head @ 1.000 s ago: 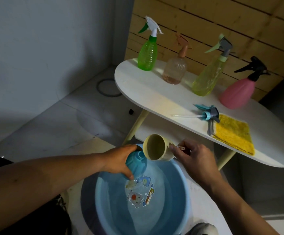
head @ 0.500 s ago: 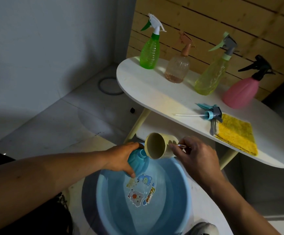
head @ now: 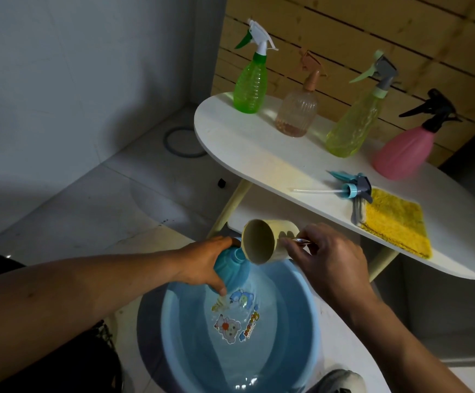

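Note:
My left hand (head: 202, 265) grips a blue bottle (head: 232, 268) with no spray head, tilted above the blue basin (head: 312, 321). My right hand (head: 327, 258) holds a beige cup (head: 267, 241) by its handle, tipped on its side with the rim against the bottle's open neck. The basin holds water, with cartoon stickers on its bottom. The bottle's blue and grey spray head (head: 352, 188) with its dip tube lies on the white table (head: 259, 154).
Along the table's back stand a green spray bottle (head: 250, 83), a clear pinkish one (head: 297, 112), a yellow-green one (head: 352, 123) and a pink one (head: 406, 148). A yellow cloth (head: 395, 219) lies at the table's near edge. A shoe (head: 341, 381) shows beside the basin.
The cup has tipped a little further over the bottle's neck. Both hands and the bottle stay over the basin's far rim; the view has shifted slightly.

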### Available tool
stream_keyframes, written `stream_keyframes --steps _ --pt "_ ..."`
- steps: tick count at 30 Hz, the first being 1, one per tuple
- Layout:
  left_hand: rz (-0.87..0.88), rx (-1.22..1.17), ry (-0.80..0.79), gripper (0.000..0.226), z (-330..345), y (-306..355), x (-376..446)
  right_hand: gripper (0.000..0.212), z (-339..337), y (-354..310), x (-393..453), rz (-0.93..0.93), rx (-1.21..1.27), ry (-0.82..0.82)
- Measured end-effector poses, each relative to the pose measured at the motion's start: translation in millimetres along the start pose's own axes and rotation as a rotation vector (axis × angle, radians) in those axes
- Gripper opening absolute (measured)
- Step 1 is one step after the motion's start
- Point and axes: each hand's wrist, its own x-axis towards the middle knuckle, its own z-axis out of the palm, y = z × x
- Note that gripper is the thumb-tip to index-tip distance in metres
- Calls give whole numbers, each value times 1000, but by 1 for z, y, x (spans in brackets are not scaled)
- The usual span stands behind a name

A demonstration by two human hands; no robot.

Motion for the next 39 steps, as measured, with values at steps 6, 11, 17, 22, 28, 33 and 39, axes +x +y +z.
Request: stream_keyframes --steps 6,11,17,22,28,33,39 --pt "-3 27 -4 101 0 -1 0 33 -1 -1 1 -4 -34 8" --pt "-10 31 -13 100 2 -3 2 30 -4 -1 0 -36 -48 24" --pt "-21 31 -17 102 1 -5 1 30 -5 -3 1 -67 -68 53" --pt "-25 50 -15 106 1 -3 0 30 -6 -4 1 -93 -68 71" --pt "-32 64 -21 105 1 0 -2 30 -7 -6 1 -136 -85 83" --pt "-47 67 -23 104 1 1 -2 30 -7 -7 0 -167 -103 96" --pt "-51 67 -22 105 1 1 -3 29 -7 -8 -1 -197 -127 98"
